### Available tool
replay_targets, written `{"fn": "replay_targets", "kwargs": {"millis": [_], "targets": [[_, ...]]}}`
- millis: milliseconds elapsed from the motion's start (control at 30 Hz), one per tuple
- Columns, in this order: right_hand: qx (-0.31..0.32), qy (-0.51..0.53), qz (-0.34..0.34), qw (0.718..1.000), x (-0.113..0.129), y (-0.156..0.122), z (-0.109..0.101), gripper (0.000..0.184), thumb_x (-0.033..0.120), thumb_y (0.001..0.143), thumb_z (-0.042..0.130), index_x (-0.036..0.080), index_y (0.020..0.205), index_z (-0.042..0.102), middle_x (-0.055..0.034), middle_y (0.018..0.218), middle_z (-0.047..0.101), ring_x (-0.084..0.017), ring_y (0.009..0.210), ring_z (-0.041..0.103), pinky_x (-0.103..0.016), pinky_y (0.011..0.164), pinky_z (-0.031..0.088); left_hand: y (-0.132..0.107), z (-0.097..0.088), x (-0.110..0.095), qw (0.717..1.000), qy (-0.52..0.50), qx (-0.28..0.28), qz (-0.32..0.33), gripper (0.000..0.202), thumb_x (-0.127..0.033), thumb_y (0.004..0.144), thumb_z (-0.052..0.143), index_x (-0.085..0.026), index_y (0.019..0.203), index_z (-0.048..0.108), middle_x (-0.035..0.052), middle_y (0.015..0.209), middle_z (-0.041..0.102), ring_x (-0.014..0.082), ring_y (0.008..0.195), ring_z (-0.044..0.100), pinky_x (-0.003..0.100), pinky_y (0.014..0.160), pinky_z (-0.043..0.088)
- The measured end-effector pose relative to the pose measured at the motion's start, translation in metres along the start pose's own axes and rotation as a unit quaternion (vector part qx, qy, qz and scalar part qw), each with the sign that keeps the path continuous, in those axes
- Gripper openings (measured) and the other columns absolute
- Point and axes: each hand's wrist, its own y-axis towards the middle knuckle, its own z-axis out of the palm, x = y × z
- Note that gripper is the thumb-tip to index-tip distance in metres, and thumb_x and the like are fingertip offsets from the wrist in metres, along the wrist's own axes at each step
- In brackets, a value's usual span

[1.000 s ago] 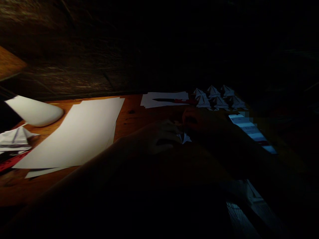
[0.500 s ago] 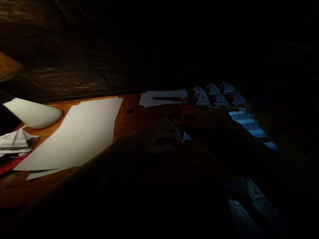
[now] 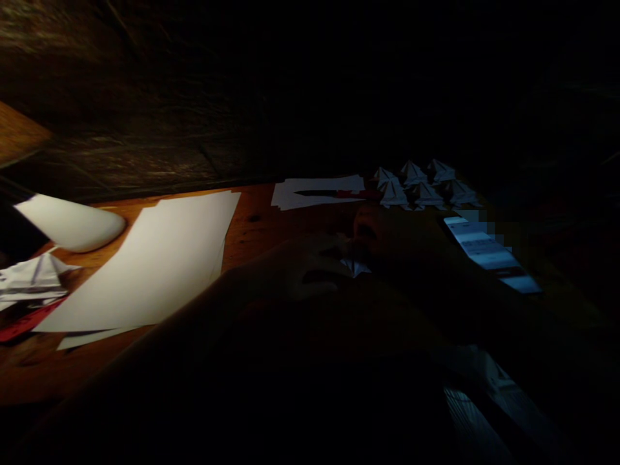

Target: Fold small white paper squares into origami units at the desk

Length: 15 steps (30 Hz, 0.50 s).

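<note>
In deep shadow at the middle of the table, my left hand [image 3: 310,261] is curled with its fingertips closed on a small folded paper [image 3: 357,267]. My right hand [image 3: 380,232] meets it from the other side, its fingers pinched at the same paper. Only the pale pointed lower edge of the paper shows; my fingers and the dark hide the rest. Several folded paper figures [image 3: 423,192] stand in two rows beyond my right hand. A knife [image 3: 339,193] with a red handle lies on a stack of paper [image 3: 293,201] behind my hands.
Large white sheets [image 3: 159,258] lie on the wooden table [image 3: 254,216] left of my hands. A white lamp-like object [image 3: 77,223], more folded paper [image 3: 33,281] and something red [image 3: 29,321] are at the far left. A lit phone [image 3: 489,252] lies right. Behind runs a dark wall [image 3: 145,145].
My fingers have shifted slightly around the folded paper, and its visible edge looks a little different. The view has moved slightly; the things on the table stay in place.
</note>
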Motion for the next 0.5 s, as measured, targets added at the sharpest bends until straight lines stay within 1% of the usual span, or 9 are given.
{"fn": "replay_targets", "kwargs": {"millis": [200,300,433,500], "targets": [[0.01,0.0,0.029,1.0,0.008,-0.001,-0.004,0.017,0.033,0.089,0.062,0.018,0.081,0.068,-0.0111,0.099,0.067,-0.021,0.081,0.06,-0.034,0.069,0.042,0.001,0.0,0.001,1.0,0.012,0.006,0.006,0.034,-0.033,0.094,0.064,-0.032,0.128,0.067,0.0075,0.139,0.058,0.0274,0.13,0.054,0.048,0.11,0.046],[0.008,-0.01,0.041,0.999,0.006,-0.002,-0.004,0.02,0.035,0.09,0.061,0.019,0.082,0.069,-0.0105,0.099,0.068,-0.02,0.079,0.059,-0.034,0.067,0.04,0.001,0.0,0.001,1.0,0.012,-0.001,0.009,0.033,-0.033,0.093,0.065,-0.032,0.126,0.068,0.0078,0.138,0.059,0.0278,0.128,0.055,0.049,0.109,0.047],[0.006,-0.008,0.017,1.0,-0.003,0.001,0.001,0.026,0.041,0.091,0.06,0.019,0.082,0.07,-0.0098,0.096,0.069,-0.021,0.079,0.059,-0.034,0.066,0.039,0.0,0.001,0.001,1.0,0.012,-0.006,0.009,0.034,-0.032,0.092,0.067,-0.03,0.126,0.069,0.0084,0.137,0.06,0.0284,0.128,0.055,0.049,0.11,0.046],[0.003,-0.002,0.003,1.0,-0.007,0.002,0.003,0.026,0.041,0.092,0.06,0.019,0.082,0.069,-0.0098,0.095,0.068,-0.021,0.081,0.059,-0.033,0.067,0.039,0.0,0.001,0.001,1.0,0.005,-0.005,0.007,0.034,-0.031,0.092,0.068,-0.03,0.126,0.069,0.0088,0.136,0.06,0.0287,0.129,0.055,0.049,0.11,0.046]]}}
